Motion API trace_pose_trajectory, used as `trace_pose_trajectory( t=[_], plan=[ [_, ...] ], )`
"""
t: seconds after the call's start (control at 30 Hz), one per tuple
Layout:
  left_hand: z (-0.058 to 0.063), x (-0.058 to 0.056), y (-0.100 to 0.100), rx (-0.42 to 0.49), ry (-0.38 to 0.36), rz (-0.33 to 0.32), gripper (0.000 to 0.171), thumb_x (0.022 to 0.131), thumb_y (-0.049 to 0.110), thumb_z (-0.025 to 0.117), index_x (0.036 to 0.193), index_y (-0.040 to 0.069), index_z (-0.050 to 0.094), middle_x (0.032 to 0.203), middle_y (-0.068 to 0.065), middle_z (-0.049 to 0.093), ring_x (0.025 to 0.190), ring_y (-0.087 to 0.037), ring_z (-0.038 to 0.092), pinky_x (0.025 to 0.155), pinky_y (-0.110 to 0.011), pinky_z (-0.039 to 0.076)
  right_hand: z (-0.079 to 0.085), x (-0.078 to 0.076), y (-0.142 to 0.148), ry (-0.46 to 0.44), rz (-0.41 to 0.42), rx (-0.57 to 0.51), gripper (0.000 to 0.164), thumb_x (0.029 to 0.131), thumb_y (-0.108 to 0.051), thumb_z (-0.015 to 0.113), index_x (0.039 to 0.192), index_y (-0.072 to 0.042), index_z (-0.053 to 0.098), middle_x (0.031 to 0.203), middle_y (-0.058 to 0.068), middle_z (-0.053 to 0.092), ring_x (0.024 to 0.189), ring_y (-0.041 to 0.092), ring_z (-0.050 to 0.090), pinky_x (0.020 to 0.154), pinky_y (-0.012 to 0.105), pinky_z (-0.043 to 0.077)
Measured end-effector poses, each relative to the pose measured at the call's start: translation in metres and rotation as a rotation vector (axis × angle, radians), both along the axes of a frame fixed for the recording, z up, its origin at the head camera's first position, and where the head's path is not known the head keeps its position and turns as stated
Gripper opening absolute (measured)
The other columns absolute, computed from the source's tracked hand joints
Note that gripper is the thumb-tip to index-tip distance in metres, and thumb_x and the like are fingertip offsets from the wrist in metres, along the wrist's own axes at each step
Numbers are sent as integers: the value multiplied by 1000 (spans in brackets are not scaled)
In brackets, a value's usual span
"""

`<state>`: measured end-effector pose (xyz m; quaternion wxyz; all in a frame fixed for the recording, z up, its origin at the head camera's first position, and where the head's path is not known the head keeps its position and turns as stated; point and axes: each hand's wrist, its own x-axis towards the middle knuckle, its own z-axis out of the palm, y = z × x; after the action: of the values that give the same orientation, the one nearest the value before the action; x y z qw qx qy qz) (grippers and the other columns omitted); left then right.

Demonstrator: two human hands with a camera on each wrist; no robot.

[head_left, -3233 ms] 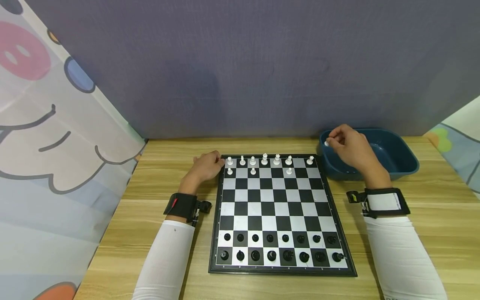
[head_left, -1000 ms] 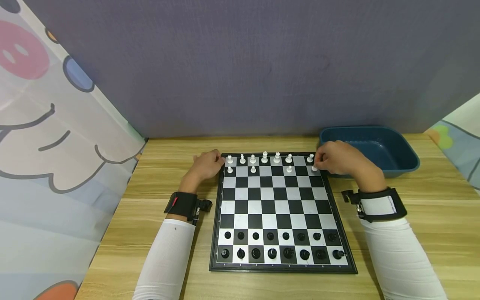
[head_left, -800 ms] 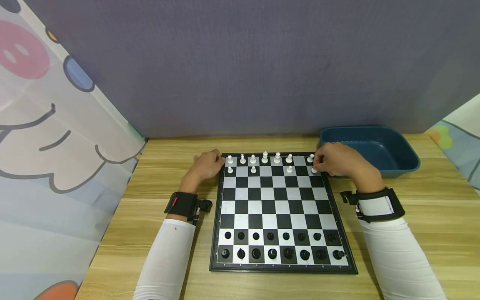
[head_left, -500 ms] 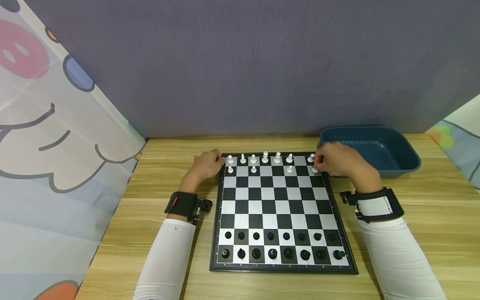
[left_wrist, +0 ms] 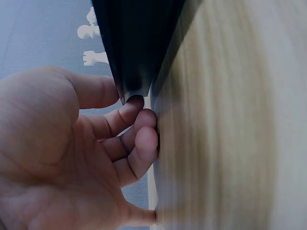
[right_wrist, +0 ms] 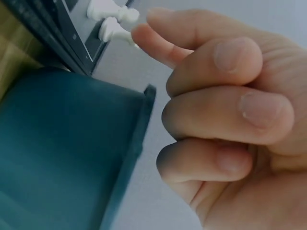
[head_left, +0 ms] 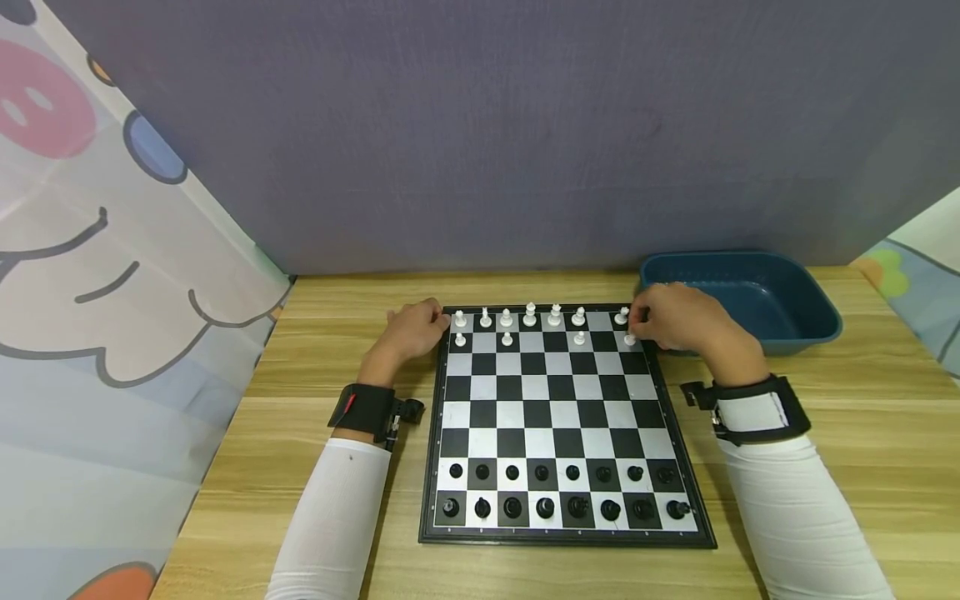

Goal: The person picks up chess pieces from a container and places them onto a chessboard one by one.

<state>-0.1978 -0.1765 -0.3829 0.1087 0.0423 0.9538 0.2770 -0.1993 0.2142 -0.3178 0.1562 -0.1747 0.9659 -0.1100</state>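
A chessboard (head_left: pixel 535 387) lies on the table, with white chess pieces along its far side and black chess pieces (head_left: pixel 545 507) along its near side. My right hand (head_left: pixel 678 318) is at the far right corner, thumb and index fingertips pinching the head of a white pawn (head_left: pixel 629 340). That pawn stands on the end square of the second row; its head is partly hidden by the fingers in the right wrist view. At the far left corner, my left hand (head_left: pixel 411 332) grips the board's edge, thumb above and index finger curled underneath.
A dark blue plastic bin (head_left: pixel 780 343) stands right beside the board's far right corner, under my right forearm and hand. Behind the wooden table (head_left: pixel 300 417) rises a grey panel (head_left: pixel 480 150). Several white pieces stand close to the right fingers, including a back-row piece (head_left: pixel 622 316).
My right hand has moved left and down from over the bin with the white pawn, which now stands on the board. During the last second it barely shifts. The left hand keeps its place.
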Motion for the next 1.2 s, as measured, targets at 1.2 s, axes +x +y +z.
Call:
trace_pose_trajectory(
  t=[1.2],
  plan=[
    [-1, 0, 0, 3, 7, -4, 25, 109, 30, 44, 94, 11, 53, 74, -2, 48, 80, -27, 54, 123, -74, 0, -24, -23, 70, -68, -14, -69, 25, 100, -21, 61, 114, -2, 70, 111, 19, 70, 98, 33, 64, 81, 54, 54]
  ],
)
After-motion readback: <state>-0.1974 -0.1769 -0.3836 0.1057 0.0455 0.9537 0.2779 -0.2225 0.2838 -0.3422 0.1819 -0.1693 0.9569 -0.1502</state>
